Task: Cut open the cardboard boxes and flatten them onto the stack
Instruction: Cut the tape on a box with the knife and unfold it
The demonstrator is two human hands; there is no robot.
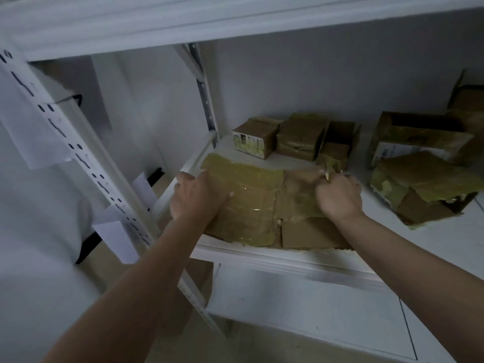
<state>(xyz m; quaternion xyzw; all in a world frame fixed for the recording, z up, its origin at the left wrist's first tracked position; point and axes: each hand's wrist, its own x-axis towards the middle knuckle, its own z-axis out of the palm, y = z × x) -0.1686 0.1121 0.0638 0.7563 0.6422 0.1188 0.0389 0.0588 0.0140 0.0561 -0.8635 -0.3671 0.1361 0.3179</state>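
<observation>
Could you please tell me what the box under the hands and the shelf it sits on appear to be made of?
The box looks like brown cardboard, matte on its bare front face, mostly wrapped in glossy yellowish tape that catches the light. The shelf appears to be white-painted metal, judging by its ribbed front lip and the slotted upright, though the dim light leaves that uncertain.

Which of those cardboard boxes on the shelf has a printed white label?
The small box at the back left, behind the left hand. Its front face carries a white printed label; its neighbours show plain tape.

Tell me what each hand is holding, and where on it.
The left hand presses on the left end of the taped box. The right hand is closed around a small blade, gripped low down; its tip sticks out.
</observation>
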